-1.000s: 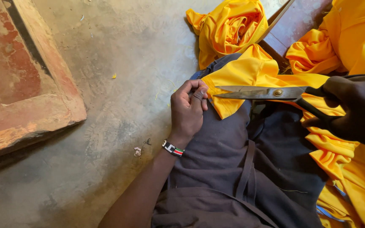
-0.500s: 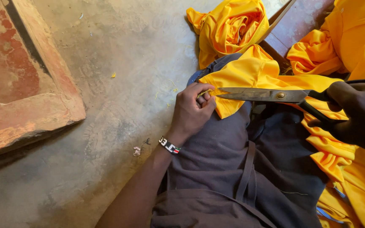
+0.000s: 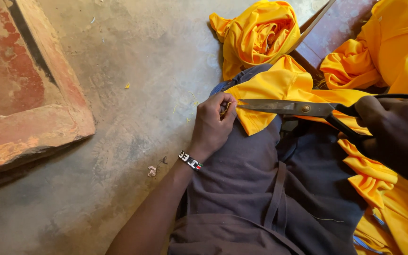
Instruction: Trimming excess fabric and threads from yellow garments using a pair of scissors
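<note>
the left hand [image 3: 213, 123] pinches the near-left corner of a yellow cloth [image 3: 279, 87] that lies over the person's lap, fingers curled shut on its edge. the right hand [image 3: 397, 132] is closed through the dark handles of a pair of large scissors [image 3: 293, 107], whose blades lie almost together, tips pointing left and reaching just beside the left hand's fingers. judging by that, the cut across this corner looks close to its end, though whether the piece is fully parted cannot be told. more yellow cloth sits bundled on the floor [image 3: 133, 94] at the far side [image 3: 256, 38] and heaped at the right [image 3: 397, 47], seemingly uncut. a grey apron [image 3: 260, 189] covers the lap beneath.
</note>
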